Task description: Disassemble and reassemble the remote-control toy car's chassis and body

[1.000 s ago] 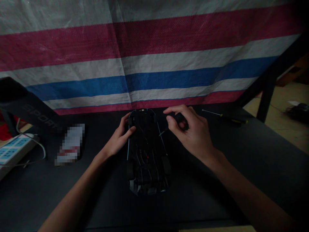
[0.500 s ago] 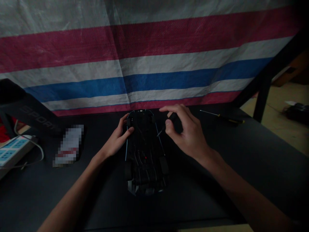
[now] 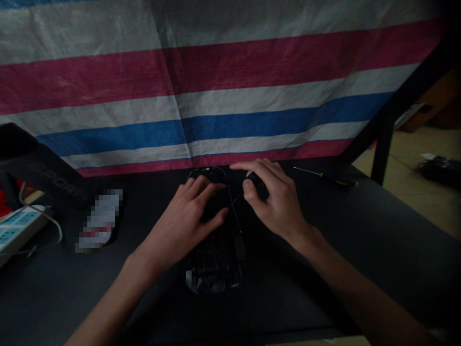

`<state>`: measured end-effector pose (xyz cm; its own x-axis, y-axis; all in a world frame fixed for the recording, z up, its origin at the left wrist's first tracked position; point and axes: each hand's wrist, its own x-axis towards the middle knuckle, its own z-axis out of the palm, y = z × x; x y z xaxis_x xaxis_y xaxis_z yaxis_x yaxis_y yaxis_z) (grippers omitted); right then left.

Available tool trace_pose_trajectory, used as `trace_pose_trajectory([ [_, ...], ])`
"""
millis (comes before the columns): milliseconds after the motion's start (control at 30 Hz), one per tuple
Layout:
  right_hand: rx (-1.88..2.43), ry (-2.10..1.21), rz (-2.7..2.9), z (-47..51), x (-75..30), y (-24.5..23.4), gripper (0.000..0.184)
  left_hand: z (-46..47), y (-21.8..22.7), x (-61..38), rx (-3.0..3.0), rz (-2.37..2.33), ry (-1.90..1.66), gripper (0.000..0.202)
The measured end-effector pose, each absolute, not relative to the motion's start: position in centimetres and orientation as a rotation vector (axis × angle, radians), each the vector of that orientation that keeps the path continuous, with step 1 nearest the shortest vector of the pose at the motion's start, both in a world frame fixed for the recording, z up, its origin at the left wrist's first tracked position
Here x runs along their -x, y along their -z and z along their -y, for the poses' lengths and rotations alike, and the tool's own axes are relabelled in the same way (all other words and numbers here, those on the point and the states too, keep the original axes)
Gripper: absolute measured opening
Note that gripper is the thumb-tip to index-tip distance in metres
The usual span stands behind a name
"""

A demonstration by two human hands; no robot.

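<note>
A black toy car [image 3: 216, 259] lies upside down on the dark table [image 3: 378, 250], its underside facing up. My left hand [image 3: 187, 221] lies flat across the car's front half with the fingers stretched out over the chassis. My right hand [image 3: 273, 199] pinches a small black-handled screwdriver [image 3: 248, 187] whose thin shaft points down-left toward the car's right side, close to my left fingertips.
A second screwdriver [image 3: 326, 177] with a yellow-black handle lies at the back right of the table. A blurred white pack [image 3: 99, 221] sits to the left, and a power strip [image 3: 19, 226] with cables at the far left edge. A striped tarp [image 3: 216, 86] hangs behind.
My left hand moved from gripping the car's left front side to lying flat on top of its underside. My right hand with the screwdriver drifted slightly left.
</note>
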<state>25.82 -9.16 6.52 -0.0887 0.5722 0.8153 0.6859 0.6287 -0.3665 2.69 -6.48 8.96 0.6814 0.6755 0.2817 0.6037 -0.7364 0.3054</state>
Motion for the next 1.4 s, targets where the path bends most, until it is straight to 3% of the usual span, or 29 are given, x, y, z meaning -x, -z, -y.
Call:
trace_pose_trajectory([
  [100,1.106,0.091,1.702,9.2,-25.9,-6.5,0.013,7.1,-8.6,-4.2,-2.718,-0.994,-0.384,0.038],
  [200,1.117,0.022,1.677,9.0,-26.1,-6.6,0.015,7.1,-8.0,-4.7,-2.745,-1.028,-0.297,0.033],
  [333,1.043,0.083,1.759,9.0,-26.2,-6.8,0.023,7.1,-7.7,-4.7,-2.764,-1.005,-0.333,0.032],
  [533,1.112,0.037,1.765,8.4,-26.5,-7.0,0.005,7.3,-7.3,-4.5,-2.786,-0.998,-0.391,0.032],
  [667,1.061,-0.004,1.857,8.0,-26.8,-7.1,0.020,7.2,-7.3,-4.6,-2.778,-1.004,-0.384,0.037],
  [767,1.096,0.012,1.840,8.2,-26.7,-7.4,0.004,7.1,-7.3,-4.6,-2.763,-0.983,-0.393,0.035],
  [933,1.026,0.018,1.861,8.4,-26.4,-7.6,0.021,6.9,-7.1,-4.5,-2.766,-0.976,-0.423,0.035],
  [1067,1.079,0.008,1.824,8.3,-26.5,-7.5,0.007,7.0,-7.2,-4.5,-2.746,-0.984,-0.405,0.036],
  [1233,1.006,0.012,1.845,8.1,-26.6,-7.3,0.018,7.1,-7.4,-4.5,-2.732,-1.012,-0.380,0.038],
  [1400,1.044,0.017,1.824,8.3,-26.6,-7.5,0.007,7.0,-7.4,-4.4,-2.718,-1.001,-0.368,0.038],
])
